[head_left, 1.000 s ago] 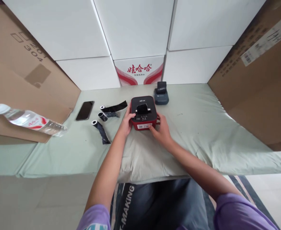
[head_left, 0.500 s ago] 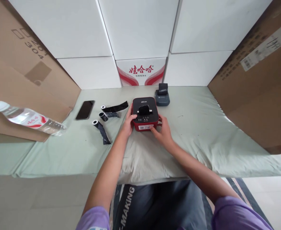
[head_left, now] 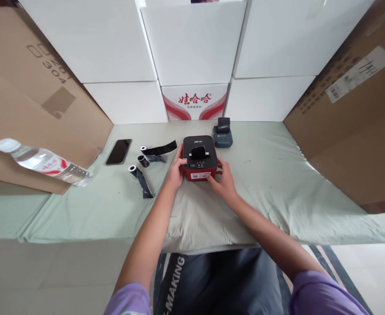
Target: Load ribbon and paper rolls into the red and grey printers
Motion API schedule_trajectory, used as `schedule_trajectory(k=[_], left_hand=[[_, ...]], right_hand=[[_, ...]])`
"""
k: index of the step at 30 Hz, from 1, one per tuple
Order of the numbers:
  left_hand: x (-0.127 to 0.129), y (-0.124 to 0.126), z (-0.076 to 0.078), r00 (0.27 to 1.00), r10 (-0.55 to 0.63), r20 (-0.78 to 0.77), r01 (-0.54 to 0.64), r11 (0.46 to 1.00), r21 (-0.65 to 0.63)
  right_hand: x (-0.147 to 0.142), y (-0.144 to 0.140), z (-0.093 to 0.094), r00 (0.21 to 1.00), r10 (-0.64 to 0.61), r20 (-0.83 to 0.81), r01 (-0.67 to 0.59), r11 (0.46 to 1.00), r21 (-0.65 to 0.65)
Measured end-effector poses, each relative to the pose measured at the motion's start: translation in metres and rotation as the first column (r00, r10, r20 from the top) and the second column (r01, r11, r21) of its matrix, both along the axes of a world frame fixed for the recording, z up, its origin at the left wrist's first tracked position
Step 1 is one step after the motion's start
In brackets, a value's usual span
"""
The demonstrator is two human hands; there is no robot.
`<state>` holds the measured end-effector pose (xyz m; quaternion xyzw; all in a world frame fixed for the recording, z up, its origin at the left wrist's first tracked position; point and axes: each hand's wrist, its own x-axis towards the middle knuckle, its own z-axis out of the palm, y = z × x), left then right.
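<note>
A small red printer [head_left: 199,157] with a black top stands on the pale green cloth [head_left: 271,183] in front of me. A black roll sits in its top slot. My left hand [head_left: 176,169] grips the printer's left side, thumb resting on the black top. My right hand [head_left: 222,178] holds the front right corner, fingers against the red front near a white label. Three black film rolls [head_left: 143,159], partly unrolled, lie just left of the printer.
A smaller grey-blue printer [head_left: 222,133] stands behind the red one. A black phone [head_left: 118,151] lies at the left, and a water bottle [head_left: 41,161] lies on cardboard [head_left: 22,113] further left. White boxes wall the back; a large carton [head_left: 352,122] stands at the right.
My left thumb has moved up onto the printer's black top. The right hand stays at the front right corner. The view has shifted slightly.
</note>
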<state>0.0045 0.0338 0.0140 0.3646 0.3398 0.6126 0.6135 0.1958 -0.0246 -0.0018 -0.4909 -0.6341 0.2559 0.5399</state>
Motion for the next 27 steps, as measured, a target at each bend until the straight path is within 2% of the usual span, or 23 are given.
schedule_trajectory(k=[27], left_hand=[[0.0018,0.003,-0.0028,0.999,0.034,-0.003,-0.034,0.999,0.016]], right_hand=[[0.0001,0.001,-0.0012,1.0,0.004,-0.001,-0.004,1.0,0.008]])
